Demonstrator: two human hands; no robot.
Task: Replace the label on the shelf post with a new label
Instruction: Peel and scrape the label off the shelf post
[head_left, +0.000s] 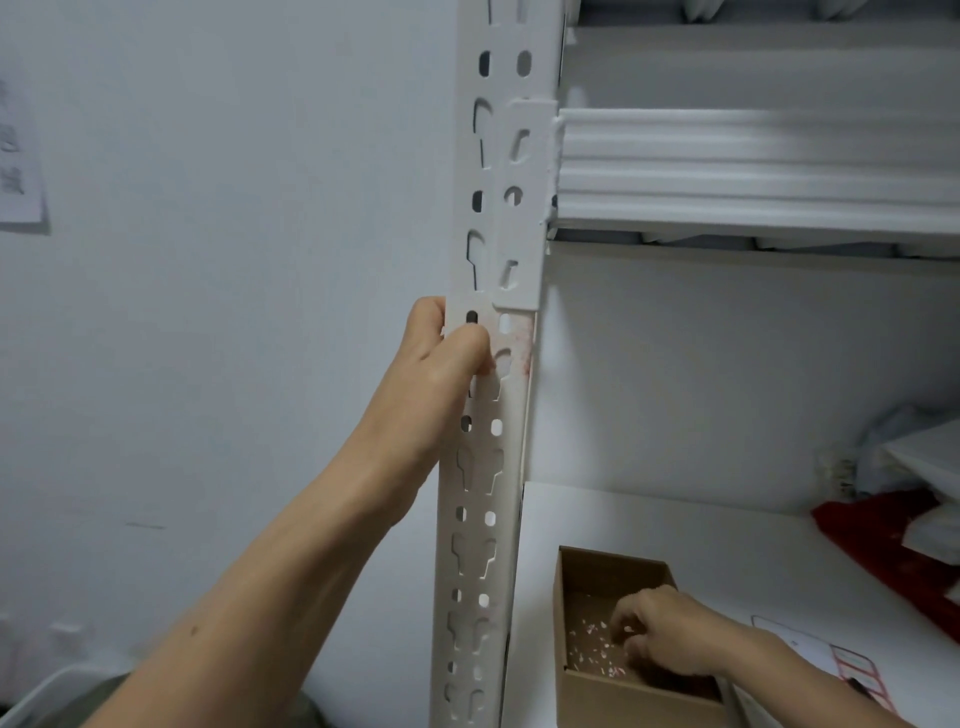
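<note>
A white slotted shelf post (480, 467) runs up the middle of the head view. A patch of reddish label residue (522, 343) stains the post just under the shelf bracket. My left hand (449, 345) grips the post beside that patch, thumb pressed on its front. My right hand (657, 636) is low at the right, fingers curled inside a small brown cardboard box (597, 696) that holds several tiny white and pink label scraps (592, 636). A sheet of red-bordered labels (857, 670) lies on the shelf just right of that hand.
The white shelf board (649, 519) carries the box, a red bag (893, 545) and white packages (930, 467) at the right. A ribbed white beam (753, 166) crosses above. A paper notice (18, 156) hangs on the left wall.
</note>
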